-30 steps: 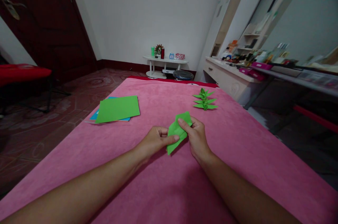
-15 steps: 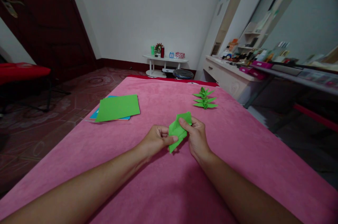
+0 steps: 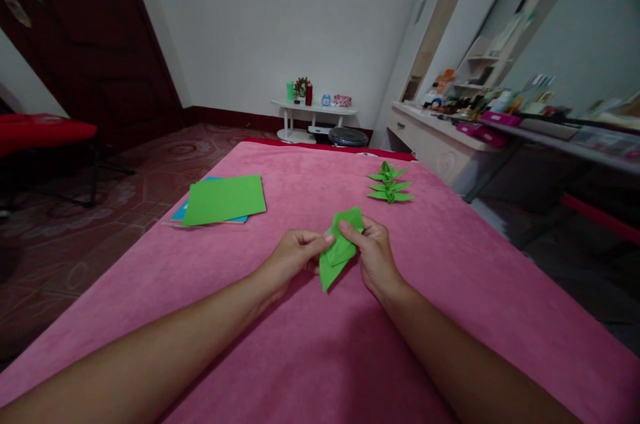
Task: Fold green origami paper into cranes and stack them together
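A green folded paper [image 3: 339,252] is held between both hands above the pink cloth, one pointed corner hanging down toward me. My left hand [image 3: 296,252] pinches its left edge, thumb on top and fingers underneath, partly hidden. On the right, my right hand [image 3: 375,252] grips the upper right part, with the thumb pressed flat on the folds and the fingers behind. Beyond it, several green folded paper pieces [image 3: 389,187] with pointed tips stand in a row. A stack of paper sheets lies to the left, a green sheet [image 3: 225,199] on top and blue showing below.
The pink cloth [image 3: 200,344] covers the surface under my hands. At the far wall stands a low white table [image 3: 320,106] with small items. A white dresser [image 3: 440,137] runs along the right; a red chair [image 3: 45,136] is at the left.
My left thumb has moved up along the paper from its lower part to its left edge. More of the lower pointed corner shows. The right hand keeps its hold.
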`<state>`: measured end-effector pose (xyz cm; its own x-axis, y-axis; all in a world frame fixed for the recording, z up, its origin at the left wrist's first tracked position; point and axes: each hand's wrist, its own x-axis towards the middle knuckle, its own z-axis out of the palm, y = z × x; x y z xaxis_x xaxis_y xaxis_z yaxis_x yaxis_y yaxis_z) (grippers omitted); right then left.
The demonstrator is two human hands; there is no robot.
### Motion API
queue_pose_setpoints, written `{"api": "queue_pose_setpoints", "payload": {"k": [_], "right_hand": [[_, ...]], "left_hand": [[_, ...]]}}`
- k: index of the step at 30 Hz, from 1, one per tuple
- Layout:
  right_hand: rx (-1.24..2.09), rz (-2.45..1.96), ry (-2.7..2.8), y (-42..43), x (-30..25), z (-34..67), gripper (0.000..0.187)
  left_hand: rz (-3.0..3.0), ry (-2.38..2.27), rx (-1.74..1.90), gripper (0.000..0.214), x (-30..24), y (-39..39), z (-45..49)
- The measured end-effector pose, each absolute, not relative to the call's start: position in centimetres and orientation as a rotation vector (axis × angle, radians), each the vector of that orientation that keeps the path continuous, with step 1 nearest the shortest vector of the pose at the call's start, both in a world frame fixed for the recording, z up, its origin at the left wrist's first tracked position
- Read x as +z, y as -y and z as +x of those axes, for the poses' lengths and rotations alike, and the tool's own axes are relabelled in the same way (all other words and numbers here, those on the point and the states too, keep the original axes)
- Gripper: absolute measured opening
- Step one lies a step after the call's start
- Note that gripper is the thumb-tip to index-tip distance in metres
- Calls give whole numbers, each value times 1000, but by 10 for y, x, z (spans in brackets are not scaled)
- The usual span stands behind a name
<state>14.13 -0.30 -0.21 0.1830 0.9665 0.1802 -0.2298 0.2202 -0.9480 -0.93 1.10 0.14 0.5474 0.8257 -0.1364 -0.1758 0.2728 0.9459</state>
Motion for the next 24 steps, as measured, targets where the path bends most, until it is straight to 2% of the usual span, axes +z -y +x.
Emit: {"api": "queue_pose_setpoints", "payload": {"k": [7, 12, 17, 24], "right_hand": [[1086, -940, 1045, 4, -7, 140, 17], [1079, -957, 1046, 6, -5, 140, 19], [1066, -1007, 1158, 8, 0, 135, 22], [1055, -963, 1131, 5, -2, 137, 19]], "left_hand": [[1132, -738, 880, 36, -2, -10, -10], [1184, -735, 894, 51, -3, -9, -9], [1354, -730, 783, 35, -3, -13, -10], [1114, -750, 860, 31, -3, -13, -11]]}}
